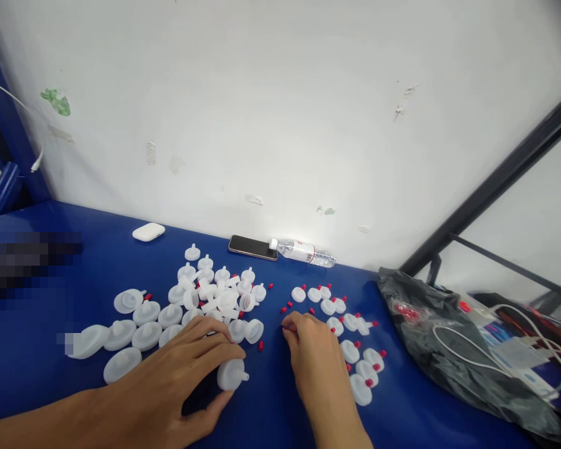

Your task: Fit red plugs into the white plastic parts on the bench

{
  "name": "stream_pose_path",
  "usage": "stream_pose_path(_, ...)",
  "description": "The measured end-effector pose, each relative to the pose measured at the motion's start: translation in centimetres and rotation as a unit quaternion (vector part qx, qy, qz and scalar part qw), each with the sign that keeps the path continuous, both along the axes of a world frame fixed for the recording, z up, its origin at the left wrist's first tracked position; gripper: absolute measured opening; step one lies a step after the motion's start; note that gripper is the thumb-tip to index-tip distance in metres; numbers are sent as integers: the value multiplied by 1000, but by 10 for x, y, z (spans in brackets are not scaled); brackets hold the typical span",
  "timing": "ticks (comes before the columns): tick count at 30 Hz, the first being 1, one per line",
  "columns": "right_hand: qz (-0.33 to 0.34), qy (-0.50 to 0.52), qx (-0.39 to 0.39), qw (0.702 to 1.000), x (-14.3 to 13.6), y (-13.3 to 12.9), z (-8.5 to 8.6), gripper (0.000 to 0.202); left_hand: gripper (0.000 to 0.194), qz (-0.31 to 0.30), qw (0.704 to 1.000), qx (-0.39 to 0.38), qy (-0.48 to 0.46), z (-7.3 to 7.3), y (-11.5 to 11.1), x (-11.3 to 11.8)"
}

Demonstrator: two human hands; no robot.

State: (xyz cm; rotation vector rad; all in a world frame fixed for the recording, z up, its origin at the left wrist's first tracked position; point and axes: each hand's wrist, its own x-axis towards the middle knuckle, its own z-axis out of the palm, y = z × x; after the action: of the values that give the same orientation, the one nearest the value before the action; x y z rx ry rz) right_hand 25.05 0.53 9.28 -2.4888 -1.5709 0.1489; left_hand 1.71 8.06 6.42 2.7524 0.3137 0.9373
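While I view from afar, the left hand (191, 368) pinches a round, translucent white plastic disc (229, 375) with a stubby spout (245, 376) at lower centre.
I judge the disc light, stiff and somewhat slick, best held by its rim, spout clear. The left hand extends from lower left, thumb and forefinger opposed; the right hand (313, 349), just right of centre, curls back-uppermost over the blue table (271, 405), and I cannot tell whether it grips anything.

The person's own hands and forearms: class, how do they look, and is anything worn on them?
The left hand and right hand are gloveless, with no ring or watch visible. The left forearm and right forearm show no sleeve or marking.
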Motion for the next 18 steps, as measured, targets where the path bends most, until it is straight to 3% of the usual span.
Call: stream_pose_path(18,8,18,41,999,-3,-1,-2,24,38,0,1000,0,5,-1,-1,0)
